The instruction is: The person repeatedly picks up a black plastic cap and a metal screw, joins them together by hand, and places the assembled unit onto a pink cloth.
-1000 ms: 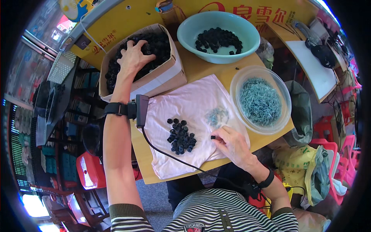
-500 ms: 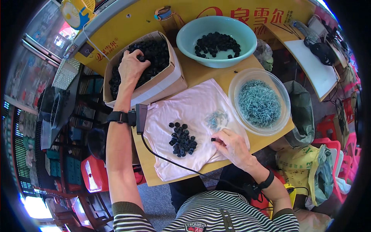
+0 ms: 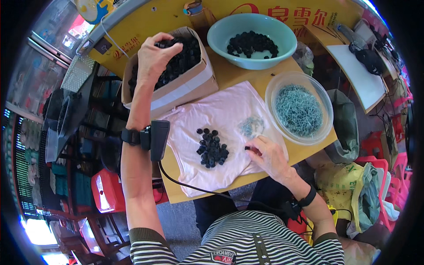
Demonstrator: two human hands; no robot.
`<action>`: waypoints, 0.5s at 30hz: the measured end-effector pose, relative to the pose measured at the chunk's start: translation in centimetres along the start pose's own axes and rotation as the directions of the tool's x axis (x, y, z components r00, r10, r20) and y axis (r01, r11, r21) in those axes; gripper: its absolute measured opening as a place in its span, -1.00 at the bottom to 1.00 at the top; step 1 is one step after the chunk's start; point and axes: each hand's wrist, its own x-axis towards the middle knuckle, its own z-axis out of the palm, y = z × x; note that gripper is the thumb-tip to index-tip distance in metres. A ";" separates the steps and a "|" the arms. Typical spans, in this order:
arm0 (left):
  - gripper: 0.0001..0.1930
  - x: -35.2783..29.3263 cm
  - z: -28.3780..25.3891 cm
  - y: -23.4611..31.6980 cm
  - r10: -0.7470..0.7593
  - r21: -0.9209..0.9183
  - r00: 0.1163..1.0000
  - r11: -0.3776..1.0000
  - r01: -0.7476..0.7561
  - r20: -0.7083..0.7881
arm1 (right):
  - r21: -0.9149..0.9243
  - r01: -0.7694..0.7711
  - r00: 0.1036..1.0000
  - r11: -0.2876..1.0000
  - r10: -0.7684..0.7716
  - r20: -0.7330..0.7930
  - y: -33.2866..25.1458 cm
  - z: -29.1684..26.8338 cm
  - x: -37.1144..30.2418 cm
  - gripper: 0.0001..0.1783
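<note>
Here, a cloth (image 3: 223, 106), pale pink, soft and wrinkled, covers much of the smooth wood table (image 3: 240, 77). On its left half, a loose pile (image 3: 213, 150) of stubby black plastic-looking pieces, some showing holes. Right hand (image 3: 251, 152), over the cloth's right side, pinches one such piece (image 3: 247, 148) between thumb and finger. Left hand (image 3: 171, 42), well apart from it, curls over black pieces in the box (image 3: 187, 90), beyond the cloth's far left; cannot tell if it grips any. Box: cardboard, open-topped, straight walls. Rounded basin (image 3: 216, 44) beyond the cloth; clear round tub (image 3: 270, 101) of spiky metal bits just right of it. Bare cloth lies between pile and right hand; a cord (image 3: 194, 187) crosses its near edge.
</note>
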 end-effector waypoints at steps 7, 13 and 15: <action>-0.77 -6.5 2.1 3.9 0.204 -0.214 0.977 0.959 -0.186 0.064 | 0.005 -0.024 1.000 1.000 0.024 0.005 0.0 0.0 0.1 -0.80; -0.75 -15.5 4.8 1.3 0.003 -0.148 0.979 0.989 0.028 0.202 | -0.022 -0.018 1.000 1.000 0.018 0.004 -0.4 -0.1 0.0 -0.82; -0.73 -17.8 5.5 -0.5 -0.033 -0.049 0.983 0.998 0.043 0.178 | -0.010 -0.026 1.000 1.000 0.026 0.002 -0.6 -0.1 0.0 -0.82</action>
